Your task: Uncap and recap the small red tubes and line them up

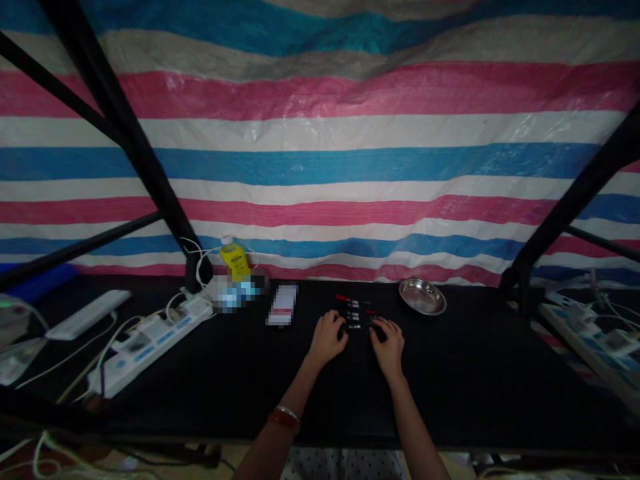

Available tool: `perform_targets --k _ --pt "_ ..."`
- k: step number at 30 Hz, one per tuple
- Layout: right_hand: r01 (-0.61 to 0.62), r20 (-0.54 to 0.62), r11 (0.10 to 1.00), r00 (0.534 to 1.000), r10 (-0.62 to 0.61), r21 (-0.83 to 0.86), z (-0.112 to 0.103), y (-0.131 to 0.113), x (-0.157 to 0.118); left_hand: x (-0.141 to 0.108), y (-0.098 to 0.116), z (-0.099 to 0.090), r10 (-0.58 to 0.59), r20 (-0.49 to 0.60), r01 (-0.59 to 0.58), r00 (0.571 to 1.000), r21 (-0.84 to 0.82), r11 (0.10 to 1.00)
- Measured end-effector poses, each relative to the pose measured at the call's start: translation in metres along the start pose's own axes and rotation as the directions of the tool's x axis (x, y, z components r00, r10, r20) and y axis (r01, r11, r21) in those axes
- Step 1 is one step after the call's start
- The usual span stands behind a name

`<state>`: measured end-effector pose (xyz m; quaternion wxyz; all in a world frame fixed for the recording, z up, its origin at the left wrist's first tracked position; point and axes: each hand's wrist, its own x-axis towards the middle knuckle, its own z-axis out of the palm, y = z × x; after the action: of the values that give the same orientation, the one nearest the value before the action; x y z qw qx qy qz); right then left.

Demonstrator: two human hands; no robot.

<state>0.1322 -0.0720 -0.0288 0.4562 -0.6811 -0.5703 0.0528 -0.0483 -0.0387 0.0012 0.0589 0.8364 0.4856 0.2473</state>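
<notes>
Several small dark pens or markers (353,315) lie in a short column on the black table, some with red or pale parts. My left hand (328,337) rests at the left ends of the lower ones, its fingers curled. On the other side, my right hand (388,339) is at the right ends, with thumb and fingers bent near small dark pieces. What either hand's fingertips hold, if anything, is too small and dark to make out. A red piece (343,298) lies at the top of the column, beyond my left hand.
A round metal dish (423,297) stands at the back right. Left of the hands lie a phone (283,305), a yellow bottle (235,259) and a white power strip (150,347) with cables. Black frame posts (145,167) flank the table; another power strip (595,347) is far right.
</notes>
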Motion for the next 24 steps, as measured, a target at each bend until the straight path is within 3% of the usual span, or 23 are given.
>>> perform_targets --k 6,13,24 --pt "-0.041 0.121 0.97 0.99 0.071 -0.238 0.0 -0.007 -0.002 -0.001 0.003 -0.005 0.004 -0.023 -0.005 1.0 -0.012 1.0" --pt "0.005 0.264 0.909 0.958 0.116 -0.417 0.011 -0.007 -0.001 0.001 0.0 -0.001 0.014 0.004 -0.014 1.0 -0.005 1.0" --pt "0.113 0.275 0.956 0.961 -0.035 -0.271 0.032 -0.001 0.035 0.004 -0.007 0.014 -0.079 0.035 0.076 0.996 0.075 0.994"
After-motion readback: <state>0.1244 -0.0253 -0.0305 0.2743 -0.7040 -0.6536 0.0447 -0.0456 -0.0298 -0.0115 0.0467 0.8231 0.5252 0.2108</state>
